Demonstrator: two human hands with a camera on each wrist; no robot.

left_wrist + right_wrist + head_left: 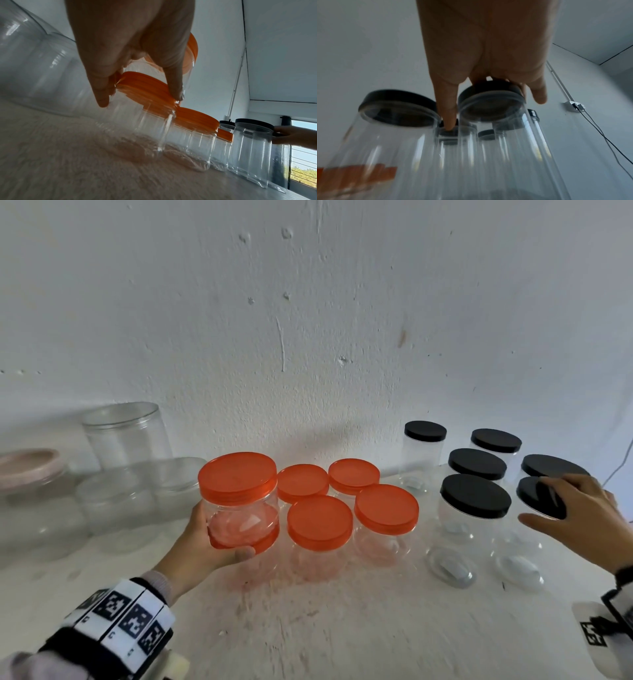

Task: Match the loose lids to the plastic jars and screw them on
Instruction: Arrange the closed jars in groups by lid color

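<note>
My left hand (219,546) grips a clear plastic jar (245,517) with an orange lid (238,475) at the left of a cluster of several orange-lidded jars (320,523). In the left wrist view the left hand (140,98) wraps the held jar (187,73), with its thumb over a neighbouring orange lid (142,86). To the right stand several clear jars with black lids (475,495). My right hand (544,501) curls over the black lid (534,494) of the front right jar. In the right wrist view that black lid (489,92) sits between the thumb and fingers of my right hand (493,108).
Large clear containers without lids (126,436) and a pink dish (30,467) stand at the far left by the wall. The white tabletop (342,628) stretches toward me in front of the jars. A thin cable (618,467) hangs at the right edge.
</note>
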